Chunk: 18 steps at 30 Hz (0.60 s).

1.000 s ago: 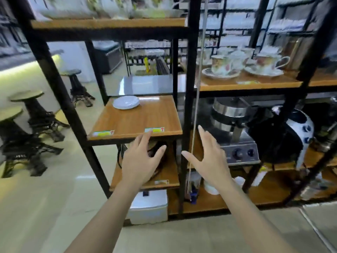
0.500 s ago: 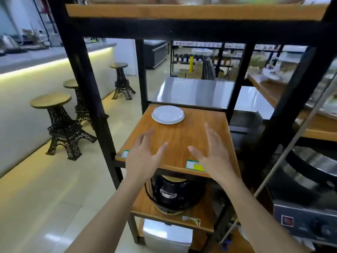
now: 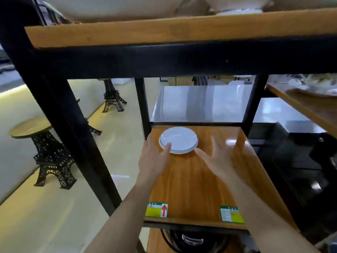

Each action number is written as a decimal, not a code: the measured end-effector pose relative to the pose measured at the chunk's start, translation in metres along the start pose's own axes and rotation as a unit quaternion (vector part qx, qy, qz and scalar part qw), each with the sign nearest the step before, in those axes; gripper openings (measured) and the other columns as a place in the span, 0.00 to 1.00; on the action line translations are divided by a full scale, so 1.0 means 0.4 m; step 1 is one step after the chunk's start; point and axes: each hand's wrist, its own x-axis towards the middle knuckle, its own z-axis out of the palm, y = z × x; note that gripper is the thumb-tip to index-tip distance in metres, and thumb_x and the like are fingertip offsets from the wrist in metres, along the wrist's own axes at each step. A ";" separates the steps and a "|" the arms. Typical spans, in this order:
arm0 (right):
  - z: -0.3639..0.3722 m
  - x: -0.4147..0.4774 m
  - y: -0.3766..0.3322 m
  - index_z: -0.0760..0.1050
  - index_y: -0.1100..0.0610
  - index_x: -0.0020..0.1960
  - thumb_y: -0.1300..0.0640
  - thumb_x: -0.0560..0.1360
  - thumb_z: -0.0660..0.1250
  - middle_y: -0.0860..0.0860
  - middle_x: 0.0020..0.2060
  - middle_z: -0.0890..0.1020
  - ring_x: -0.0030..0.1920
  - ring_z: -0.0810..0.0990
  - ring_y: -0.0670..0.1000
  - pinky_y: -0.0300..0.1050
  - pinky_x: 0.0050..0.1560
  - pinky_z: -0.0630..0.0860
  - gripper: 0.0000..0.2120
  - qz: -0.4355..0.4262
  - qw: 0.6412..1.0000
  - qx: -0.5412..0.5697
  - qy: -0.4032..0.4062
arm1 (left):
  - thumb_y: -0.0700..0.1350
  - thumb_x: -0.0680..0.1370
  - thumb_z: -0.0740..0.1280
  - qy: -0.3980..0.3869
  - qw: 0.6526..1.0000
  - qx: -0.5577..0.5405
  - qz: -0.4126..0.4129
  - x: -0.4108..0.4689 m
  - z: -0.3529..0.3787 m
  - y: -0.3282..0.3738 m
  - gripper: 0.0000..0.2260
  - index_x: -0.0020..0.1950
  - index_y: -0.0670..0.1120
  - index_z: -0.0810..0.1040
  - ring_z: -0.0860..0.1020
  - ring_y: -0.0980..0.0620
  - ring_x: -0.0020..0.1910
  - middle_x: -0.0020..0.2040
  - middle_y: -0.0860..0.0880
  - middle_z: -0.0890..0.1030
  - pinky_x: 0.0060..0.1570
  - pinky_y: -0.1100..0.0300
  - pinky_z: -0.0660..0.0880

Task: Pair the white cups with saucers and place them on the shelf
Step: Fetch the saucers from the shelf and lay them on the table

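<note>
A small stack of white saucers (image 3: 179, 139) with a thin dark rim line sits near the back left of a wooden shelf (image 3: 197, 179). My left hand (image 3: 154, 156) is at the stack's left edge, fingers spread, with the thumb lying on the top saucer's rim. Just right of the stack hovers my right hand (image 3: 217, 157), open, its fingertips close to the rim without clearly touching. No white cup is in view.
Black metal posts (image 3: 60, 114) frame the shelf, and a wooden shelf (image 3: 182, 30) runs low overhead. Two price labels (image 3: 157, 209) are stuck at the front edge. Below sits a black appliance (image 3: 191, 241). Tower-shaped stools (image 3: 49, 152) stand on the floor at the left.
Both hands have reached forward over the wooden shelf to the saucers. The view has moved closer and lower. My left thumb now rests on the saucer rim.
</note>
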 end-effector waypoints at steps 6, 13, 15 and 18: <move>0.028 0.088 -0.004 0.55 0.57 0.74 0.39 0.73 0.63 0.56 0.73 0.63 0.71 0.64 0.57 0.57 0.66 0.66 0.38 0.125 0.985 0.105 -0.057 | 0.50 0.75 0.67 -0.032 0.979 -0.150 -0.137 0.110 0.035 -0.023 0.26 0.69 0.43 0.64 0.74 0.45 0.58 0.63 0.45 0.74 0.49 0.55 0.69; 0.061 0.159 -0.009 0.64 0.59 0.69 0.42 0.74 0.62 0.55 0.62 0.73 0.60 0.72 0.55 0.50 0.55 0.70 0.30 0.190 0.970 0.137 -0.068 | 0.48 0.74 0.70 -0.086 0.951 -0.140 -0.262 0.166 0.065 -0.064 0.27 0.67 0.40 0.64 0.74 0.38 0.60 0.64 0.38 0.74 0.59 0.43 0.74; 0.070 0.175 -0.016 0.66 0.60 0.66 0.42 0.75 0.62 0.55 0.58 0.74 0.55 0.73 0.54 0.48 0.50 0.69 0.27 0.194 0.969 0.141 -0.066 | 0.48 0.74 0.70 -0.096 0.954 -0.131 -0.254 0.177 0.071 -0.065 0.28 0.68 0.40 0.64 0.76 0.38 0.59 0.63 0.38 0.75 0.57 0.43 0.75; 0.093 0.193 -0.029 0.68 0.61 0.66 0.44 0.75 0.62 0.55 0.57 0.75 0.55 0.73 0.55 0.48 0.51 0.70 0.26 0.188 0.967 0.156 -0.076 | 0.44 0.74 0.71 -0.139 0.936 -0.186 -0.265 0.191 0.078 -0.057 0.31 0.72 0.41 0.61 0.78 0.42 0.56 0.65 0.40 0.74 0.53 0.48 0.79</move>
